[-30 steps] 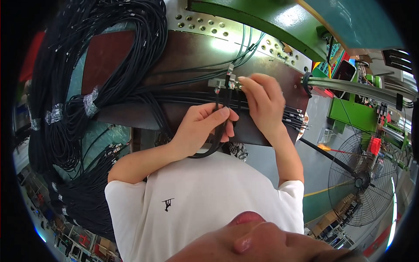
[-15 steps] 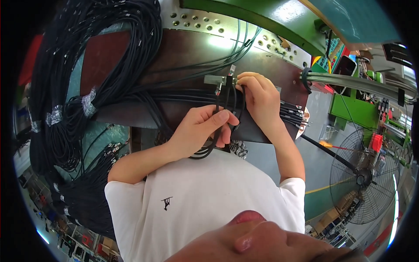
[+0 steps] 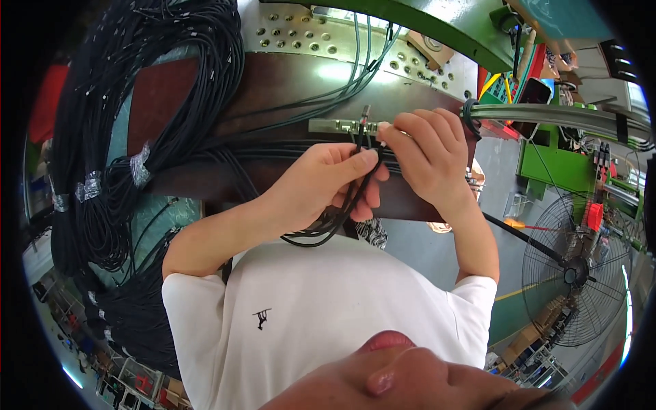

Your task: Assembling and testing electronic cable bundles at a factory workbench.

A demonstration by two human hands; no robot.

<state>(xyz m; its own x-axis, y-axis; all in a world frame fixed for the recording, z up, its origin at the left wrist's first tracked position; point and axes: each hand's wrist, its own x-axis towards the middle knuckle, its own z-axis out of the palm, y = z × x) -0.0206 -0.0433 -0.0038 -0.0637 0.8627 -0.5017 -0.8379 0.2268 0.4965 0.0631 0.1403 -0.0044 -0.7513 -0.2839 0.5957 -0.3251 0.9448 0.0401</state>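
Observation:
My left hand (image 3: pixel 321 179) is closed around several thin black cables (image 3: pixel 350 203), thumb pressed over them. Their lower part loops down in front of my white shirt. The upper ends reach a narrow metal bar fixture (image 3: pixel 324 126) with small upright metal parts, lying across the table. At the right end of that fixture, my right hand (image 3: pixel 434 154) has its thumb and forefinger pinched together. What sits between those fingertips is too small to make out. Behind my hands more black cables (image 3: pixel 273 148) lie lengthwise on the dark brown tabletop (image 3: pixel 287 82).
Thick tied cable bundles (image 3: pixel 75 137) hang at the left. Beyond the table runs a perforated metal plate (image 3: pixel 294 37) under a green machine beam (image 3: pixel 410 20). A metal rail (image 3: pixel 547 115) juts out at right, and a floor fan (image 3: pixel 574 273) stands at lower right.
My right hand has moved right, its fingers still pinched. My left hand has shifted up and to the right with the cables, closer to the fixture. The view has shifted slightly.

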